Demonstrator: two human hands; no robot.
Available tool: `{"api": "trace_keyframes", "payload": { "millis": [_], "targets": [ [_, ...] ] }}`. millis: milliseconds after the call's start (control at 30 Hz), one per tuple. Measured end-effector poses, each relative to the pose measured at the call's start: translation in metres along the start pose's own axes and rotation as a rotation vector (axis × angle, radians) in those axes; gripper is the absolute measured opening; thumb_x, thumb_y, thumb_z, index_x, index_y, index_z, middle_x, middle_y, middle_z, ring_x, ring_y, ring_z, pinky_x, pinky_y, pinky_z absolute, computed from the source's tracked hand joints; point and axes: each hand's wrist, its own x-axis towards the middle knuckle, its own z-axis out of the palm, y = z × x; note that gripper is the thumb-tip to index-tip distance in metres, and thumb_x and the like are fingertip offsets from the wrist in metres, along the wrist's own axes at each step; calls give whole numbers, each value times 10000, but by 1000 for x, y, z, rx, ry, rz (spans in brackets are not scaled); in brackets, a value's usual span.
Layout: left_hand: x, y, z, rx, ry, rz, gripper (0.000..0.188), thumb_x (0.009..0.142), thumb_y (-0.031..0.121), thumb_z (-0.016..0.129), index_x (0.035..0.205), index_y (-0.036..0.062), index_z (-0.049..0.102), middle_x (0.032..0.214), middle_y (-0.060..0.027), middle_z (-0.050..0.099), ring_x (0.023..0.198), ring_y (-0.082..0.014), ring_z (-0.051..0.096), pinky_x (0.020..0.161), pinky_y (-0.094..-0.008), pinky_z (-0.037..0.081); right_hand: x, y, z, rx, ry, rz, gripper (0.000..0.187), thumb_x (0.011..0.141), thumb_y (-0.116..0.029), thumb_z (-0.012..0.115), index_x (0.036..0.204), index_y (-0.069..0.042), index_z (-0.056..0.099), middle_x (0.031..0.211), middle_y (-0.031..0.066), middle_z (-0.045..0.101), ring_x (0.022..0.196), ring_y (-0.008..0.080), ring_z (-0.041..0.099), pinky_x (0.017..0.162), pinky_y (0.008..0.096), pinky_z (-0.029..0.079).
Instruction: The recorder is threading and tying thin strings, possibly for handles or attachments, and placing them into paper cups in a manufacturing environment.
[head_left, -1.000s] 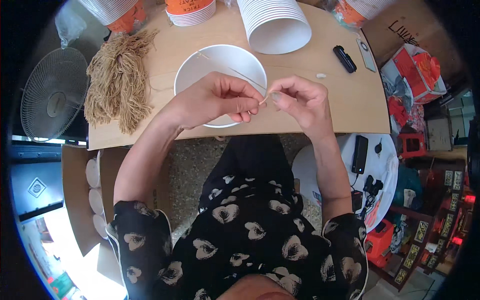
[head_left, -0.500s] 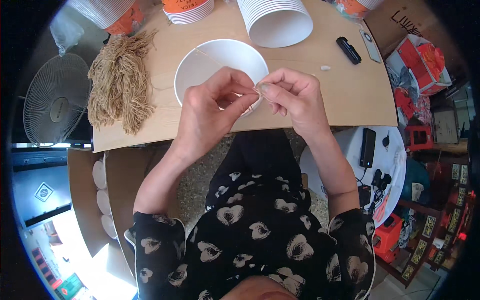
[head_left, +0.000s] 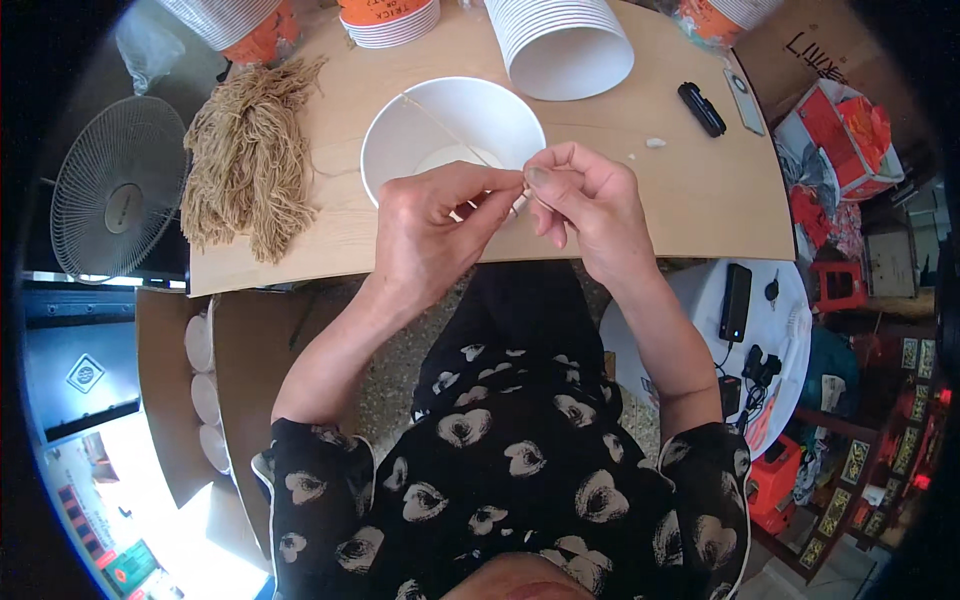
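A white paper bucket (head_left: 385,140) lies with its wide mouth towards me near the front edge of the table. A thin tan cord (head_left: 448,130) stretches across its opening, from the far rim down to my fingers. My left hand (head_left: 425,230) is closed in a pinch at the bucket's near right rim. Fingertip to fingertip with it, my right hand (head_left: 590,205) pinches the cord's end between thumb and forefinger. The exact twist or knot there is too small to make out. A bundle of tan cords (head_left: 250,165) lies left of the bucket.
Nested white buckets (head_left: 570,60) lie behind, with orange buckets (head_left: 390,22) at the far edge. A black marker-like object (head_left: 702,108), a phone-like device (head_left: 744,100) and a white scrap (head_left: 655,142) lie right. A fan (head_left: 122,205) stands left; an open carton (head_left: 255,380) is below the table.
The whole view has shifted slightly. Both hands stay pinched together at the bucket's rim, the left one flatter, with its fingers lying closer together. More of the cord shows inside the bucket.
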Motion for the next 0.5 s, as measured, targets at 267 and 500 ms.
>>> {"api": "trace_keyframes", "payload": {
  "millis": [267,500],
  "targets": [
    [16,1,-22,-263,-316,-316,123,900,62,678,960,-45,692,826,-26,698,721,-59,631,660,-213,522,10,-9,-11,-95,-54,-98,193,968,-157,608,1056,14,610,787,9,603,677,46,526,580,170,379],
    [40,-10,-40,-411,-596,-533,174,930,135,651,1031,-5,673,929,-39,705,788,-82,648,719,-204,512,16,-3,-8,-354,-7,-270,122,932,-44,614,1023,34,638,841,31,652,760,70,591,706,218,482]
  ]
}}
